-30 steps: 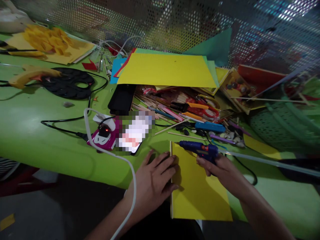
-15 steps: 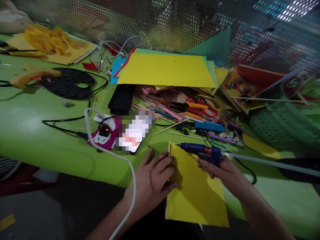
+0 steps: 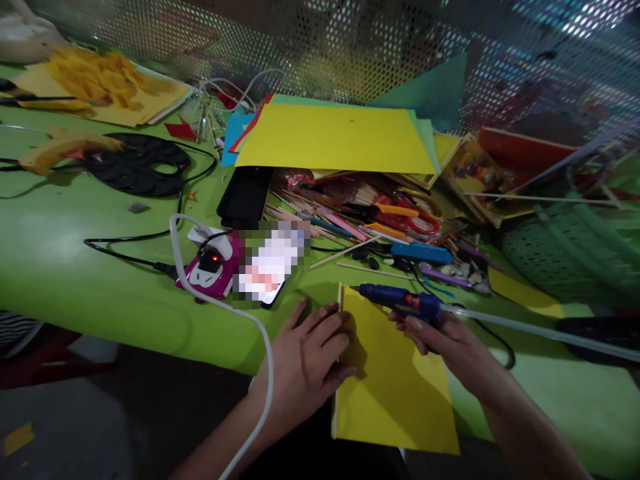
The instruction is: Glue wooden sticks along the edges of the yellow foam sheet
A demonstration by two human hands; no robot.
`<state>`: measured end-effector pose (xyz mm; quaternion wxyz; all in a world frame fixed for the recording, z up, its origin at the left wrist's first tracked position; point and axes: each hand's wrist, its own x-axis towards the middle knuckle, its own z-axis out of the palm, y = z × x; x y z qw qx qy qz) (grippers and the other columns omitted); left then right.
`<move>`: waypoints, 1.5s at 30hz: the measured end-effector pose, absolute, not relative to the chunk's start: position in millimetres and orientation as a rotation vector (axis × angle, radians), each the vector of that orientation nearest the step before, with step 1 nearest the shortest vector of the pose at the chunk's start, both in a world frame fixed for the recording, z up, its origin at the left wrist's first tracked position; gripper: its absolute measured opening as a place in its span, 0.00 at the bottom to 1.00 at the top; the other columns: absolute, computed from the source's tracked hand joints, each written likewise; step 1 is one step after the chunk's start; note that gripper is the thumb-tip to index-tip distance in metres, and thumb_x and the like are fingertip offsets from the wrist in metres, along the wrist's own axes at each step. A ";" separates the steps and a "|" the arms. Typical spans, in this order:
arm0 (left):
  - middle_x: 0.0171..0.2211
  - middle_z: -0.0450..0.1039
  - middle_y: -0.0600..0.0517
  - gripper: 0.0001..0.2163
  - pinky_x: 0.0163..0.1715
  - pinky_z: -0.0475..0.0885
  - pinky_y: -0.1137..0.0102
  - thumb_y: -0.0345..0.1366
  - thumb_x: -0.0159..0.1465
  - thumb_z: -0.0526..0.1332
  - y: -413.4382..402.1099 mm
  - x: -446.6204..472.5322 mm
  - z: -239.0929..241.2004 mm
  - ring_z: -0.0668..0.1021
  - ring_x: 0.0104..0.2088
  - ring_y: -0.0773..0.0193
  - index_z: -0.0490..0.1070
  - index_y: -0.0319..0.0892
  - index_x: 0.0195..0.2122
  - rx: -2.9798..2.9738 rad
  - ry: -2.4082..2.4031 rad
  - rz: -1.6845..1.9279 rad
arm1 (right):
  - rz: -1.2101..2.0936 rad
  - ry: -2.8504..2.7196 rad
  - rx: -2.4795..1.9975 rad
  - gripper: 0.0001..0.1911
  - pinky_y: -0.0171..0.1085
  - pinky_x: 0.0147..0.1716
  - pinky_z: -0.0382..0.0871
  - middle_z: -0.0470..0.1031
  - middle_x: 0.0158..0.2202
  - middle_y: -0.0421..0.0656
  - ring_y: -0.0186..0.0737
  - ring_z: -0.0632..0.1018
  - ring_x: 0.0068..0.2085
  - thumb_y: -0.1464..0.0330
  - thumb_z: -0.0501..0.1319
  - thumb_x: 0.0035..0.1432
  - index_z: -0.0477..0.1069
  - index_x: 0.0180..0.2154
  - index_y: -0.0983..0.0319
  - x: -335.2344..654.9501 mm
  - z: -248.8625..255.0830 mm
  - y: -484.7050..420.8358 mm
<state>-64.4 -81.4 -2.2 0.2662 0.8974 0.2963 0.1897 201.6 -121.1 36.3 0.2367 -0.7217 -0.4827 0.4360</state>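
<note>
My right hand point(image 3: 440, 333) is wrapped round the handle of a blue hot glue gun point(image 3: 400, 298). A long translucent glue stick point(image 3: 525, 323) sticks out of its back. The gun's tip points left, over the upper left corner of a yellow sheet point(image 3: 400, 393). A thin wooden stick point(image 3: 336, 407) runs along the sheet's left edge. My left hand point(image 3: 315, 350) holds that edge, its bent fingers over the stick and its thumb on the sheet. The sheet's lower end reaches past the front of the green table point(image 3: 150, 320).
Left of the sheet lie a phone point(image 3: 270, 267) with a blurred screen and a magenta power strip point(image 3: 210, 267). A white cable point(image 3: 267, 373) crosses my left forearm. Behind are coloured sheets point(image 3: 335, 137), sticks, scissors point(image 3: 423, 223) and a green basket point(image 3: 550, 253).
The glue gun's tip has shifted very slightly right along the sheet's top edge. My left hand has stayed in place on the sheet's edge.
</note>
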 end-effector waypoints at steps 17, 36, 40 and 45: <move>0.59 0.69 0.53 0.11 0.66 0.49 0.49 0.42 0.67 0.59 -82.0 -64.5 -3.8 0.64 0.65 0.56 0.69 0.47 0.49 2.426 0.803 0.526 | 1.089 -1.466 -2.059 0.24 0.37 0.25 0.63 0.66 0.23 0.39 0.38 0.68 0.26 0.48 0.57 0.60 0.75 0.36 0.62 196.7 40.0 -119.9; 0.59 0.70 0.52 0.11 0.66 0.51 0.48 0.41 0.66 0.61 -81.5 -63.9 -0.3 0.65 0.64 0.56 0.70 0.47 0.48 2.415 0.805 0.515 | 1.066 -1.500 -2.083 0.25 0.38 0.26 0.61 0.69 0.23 0.41 0.39 0.70 0.27 0.46 0.54 0.62 0.68 0.24 0.59 202.2 40.6 -121.6; 0.59 0.70 0.52 0.10 0.66 0.50 0.48 0.41 0.67 0.60 -81.7 -63.4 -0.1 0.65 0.64 0.56 0.70 0.46 0.48 2.416 0.805 0.516 | 1.083 -1.459 -2.062 0.23 0.38 0.26 0.62 0.66 0.21 0.39 0.38 0.70 0.26 0.48 0.56 0.61 0.71 0.30 0.60 200.0 38.8 -120.2; 0.59 0.70 0.51 0.11 0.66 0.50 0.47 0.42 0.67 0.59 -81.4 -64.0 -1.7 0.65 0.64 0.55 0.70 0.46 0.48 2.420 0.797 0.530 | 1.075 -1.507 -2.068 0.25 0.38 0.26 0.61 0.66 0.21 0.39 0.37 0.69 0.26 0.48 0.55 0.63 0.70 0.26 0.60 208.1 37.5 -125.5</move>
